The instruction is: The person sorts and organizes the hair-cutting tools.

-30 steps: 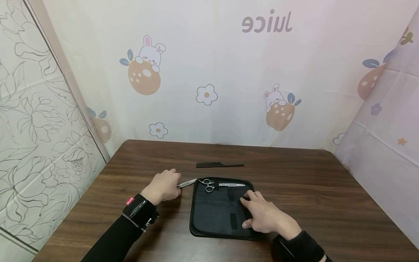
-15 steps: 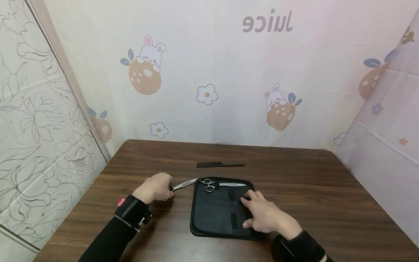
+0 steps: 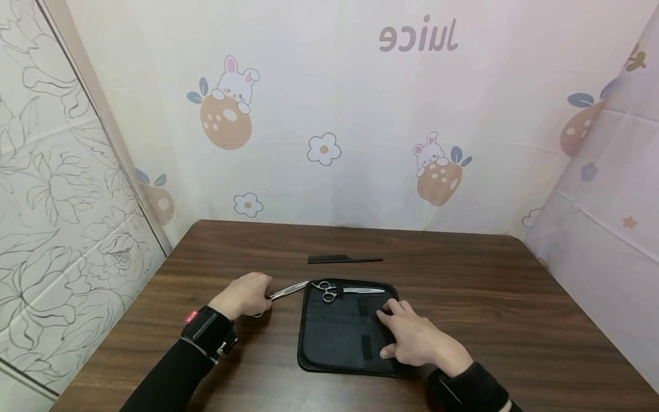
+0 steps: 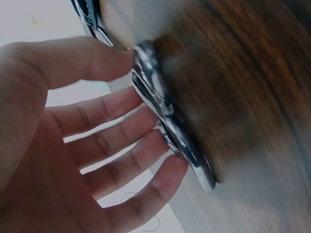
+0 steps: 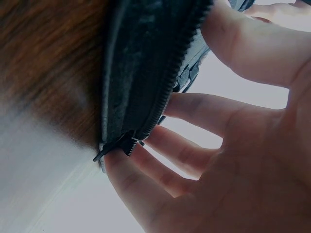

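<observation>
Between thumb and fingertips, my left hand (image 3: 243,296) pinches a pair of silver scissors (image 3: 290,290) by the handles, left of the case. Their blades point toward the case's upper left corner. The left wrist view shows the handle rings (image 4: 170,114) low over the table, partly behind the fingers. A black zippered case (image 3: 334,339) lies flat, with a second pair of scissors (image 3: 355,290) strapped along its far edge. My right hand (image 3: 418,337) rests on the case's right edge, fingers spread and relaxed. In the right wrist view its fingertips touch the zipper edge (image 5: 160,102).
A black tail comb (image 3: 334,259) lies on the brown wooden table (image 3: 489,297) beyond the case. Behind the table hangs a pale printed curtain (image 3: 329,86). A floral panel (image 3: 67,194) stands on the left.
My left hand has moved slightly left and toward me with the scissors, baring more of them, then stayed nearly still. The right hand and the case have not moved.
</observation>
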Available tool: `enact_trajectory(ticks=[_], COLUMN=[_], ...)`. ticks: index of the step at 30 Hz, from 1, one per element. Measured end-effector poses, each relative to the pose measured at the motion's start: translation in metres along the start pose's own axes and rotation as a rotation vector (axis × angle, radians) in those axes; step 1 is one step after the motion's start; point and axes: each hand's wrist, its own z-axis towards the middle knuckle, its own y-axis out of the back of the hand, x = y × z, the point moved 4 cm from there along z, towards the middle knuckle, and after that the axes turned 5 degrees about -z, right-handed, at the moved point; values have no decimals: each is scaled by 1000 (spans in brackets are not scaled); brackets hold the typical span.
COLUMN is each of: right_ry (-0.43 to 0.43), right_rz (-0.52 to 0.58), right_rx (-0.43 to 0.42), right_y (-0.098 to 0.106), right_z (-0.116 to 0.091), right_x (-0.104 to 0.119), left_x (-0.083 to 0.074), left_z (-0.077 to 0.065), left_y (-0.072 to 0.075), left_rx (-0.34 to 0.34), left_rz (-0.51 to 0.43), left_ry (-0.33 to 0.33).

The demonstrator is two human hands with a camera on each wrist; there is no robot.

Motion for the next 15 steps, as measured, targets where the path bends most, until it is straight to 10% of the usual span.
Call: enact_trajectory(ticks=[15], right_ry=[3], right_rz=[4], right_rx=[-2], right_y=[1], right_z=[-1], right_x=[0], left_x=[11], left_z=[-2], left_y=[-4], left_rx=[40], left_rz=[-87], left_ry=[1])
